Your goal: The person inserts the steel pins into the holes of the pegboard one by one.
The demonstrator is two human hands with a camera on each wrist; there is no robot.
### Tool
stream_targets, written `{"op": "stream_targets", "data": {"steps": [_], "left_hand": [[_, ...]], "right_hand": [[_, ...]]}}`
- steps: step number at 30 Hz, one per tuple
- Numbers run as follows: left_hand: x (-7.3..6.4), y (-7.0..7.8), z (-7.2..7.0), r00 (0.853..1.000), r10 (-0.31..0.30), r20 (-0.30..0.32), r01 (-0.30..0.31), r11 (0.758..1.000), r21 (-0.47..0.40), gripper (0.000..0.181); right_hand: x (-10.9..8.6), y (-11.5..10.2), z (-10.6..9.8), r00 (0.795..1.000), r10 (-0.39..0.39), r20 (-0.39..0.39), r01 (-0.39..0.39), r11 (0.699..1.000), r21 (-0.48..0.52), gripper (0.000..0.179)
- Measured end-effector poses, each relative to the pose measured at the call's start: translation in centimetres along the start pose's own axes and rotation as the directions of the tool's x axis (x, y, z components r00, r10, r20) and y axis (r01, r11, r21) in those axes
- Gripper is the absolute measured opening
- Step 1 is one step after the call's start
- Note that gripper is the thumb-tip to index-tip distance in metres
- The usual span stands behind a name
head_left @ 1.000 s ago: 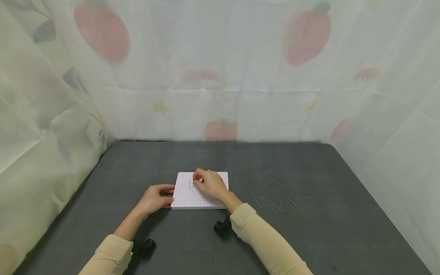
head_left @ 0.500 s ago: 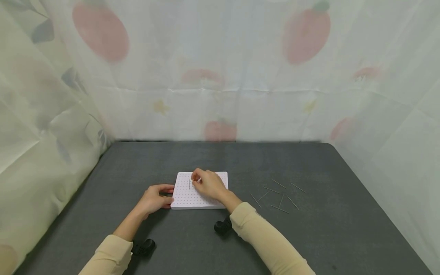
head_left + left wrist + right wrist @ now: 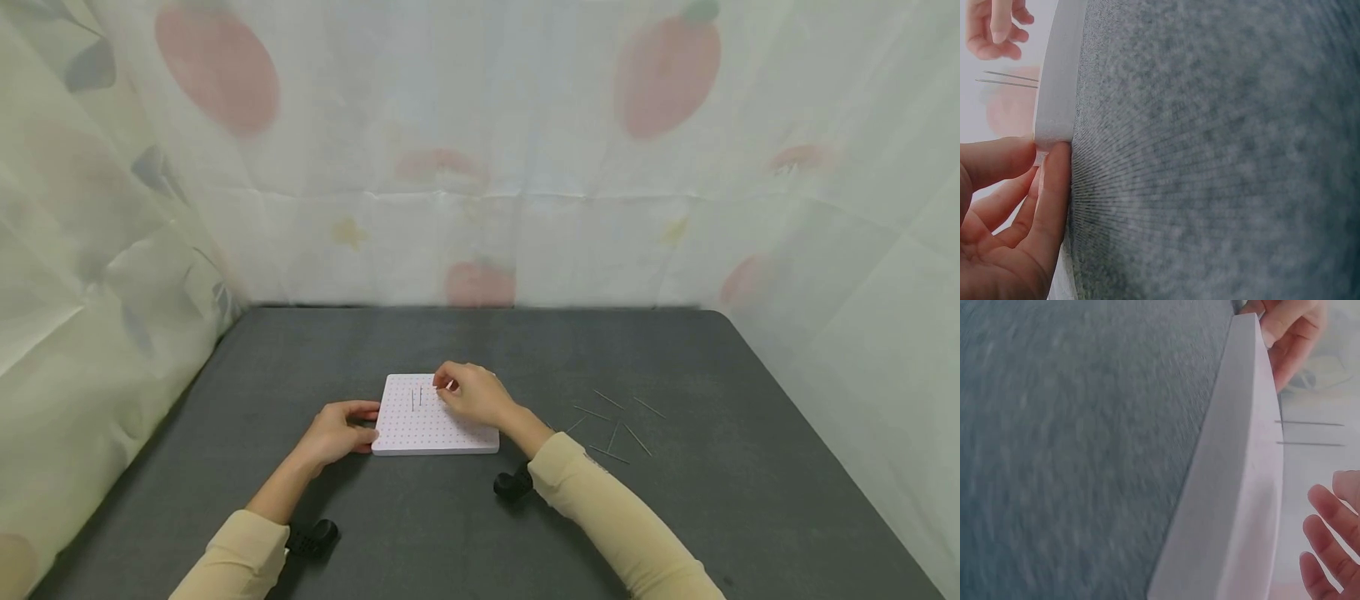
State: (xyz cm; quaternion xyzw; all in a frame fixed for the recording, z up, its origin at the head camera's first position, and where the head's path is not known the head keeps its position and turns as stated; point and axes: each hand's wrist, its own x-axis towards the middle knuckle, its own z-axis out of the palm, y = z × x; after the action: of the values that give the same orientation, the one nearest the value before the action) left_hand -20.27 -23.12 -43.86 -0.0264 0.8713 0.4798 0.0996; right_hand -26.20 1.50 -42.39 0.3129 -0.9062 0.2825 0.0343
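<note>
A white pegboard [image 3: 435, 435] with rows of small holes lies flat on the dark table. Two thin metal pins [image 3: 1310, 444] stand upright in it, side by side, toward its upper left in the head view. My left hand [image 3: 335, 435] holds the board's left edge, thumb and fingers at the corner in the left wrist view. Over the board's right part hovers my right hand [image 3: 480, 397], just right of the pins. Its fingers [image 3: 1321, 534] are loosely bent and apart, with nothing between them in the right wrist view.
Several loose metal pins [image 3: 638, 441] lie scattered on the table [image 3: 420, 525] right of the board, some partly behind the right forearm. Black wrist devices [image 3: 313, 539] sit under both cuffs. A fruit-patterned curtain [image 3: 570, 250] hangs behind the table and along both sides.
My right hand has let go of the second pin, which stays upright beside the first, and moved right and slightly away. My left hand keeps its hold on the board.
</note>
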Motion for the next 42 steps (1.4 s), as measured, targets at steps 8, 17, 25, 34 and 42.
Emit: {"op": "stream_targets", "data": {"steps": [8,17,25,34,42], "left_hand": [[0.2,-0.1,0.0,1.0,0.003,0.008,-0.003,1.0,-0.008,0.052],[0.0,-0.1,0.0,1.0,-0.002,-0.001,0.002,1.0,-0.002,0.052],[0.0,0.0,0.1,1.0,-0.012,-0.005,0.012,1.0,0.001,0.051],[0.1,-0.1,0.1,1.0,-0.011,-0.01,0.011,1.0,-0.005,0.051],[0.0,0.0,0.1,1.0,-0.012,-0.005,0.012,1.0,-0.002,0.052]], "right_hand": [[-0.7,0.9,-1.9,0.999,-0.037,-0.021,0.037,0.999,0.001,0.011],[-2.0,2.5,-3.9,0.998,-0.037,-0.052,0.036,0.999,-0.023,0.013],[-3.3,3.9,-5.8,0.996,-0.041,-0.081,0.036,0.998,-0.061,0.012],[-4.5,5.4,-7.5,0.993,-0.033,-0.11,0.025,0.997,-0.068,0.012],[-5.8,6.7,-8.8,0.991,-0.021,-0.13,0.012,0.997,-0.07,0.013]]}}
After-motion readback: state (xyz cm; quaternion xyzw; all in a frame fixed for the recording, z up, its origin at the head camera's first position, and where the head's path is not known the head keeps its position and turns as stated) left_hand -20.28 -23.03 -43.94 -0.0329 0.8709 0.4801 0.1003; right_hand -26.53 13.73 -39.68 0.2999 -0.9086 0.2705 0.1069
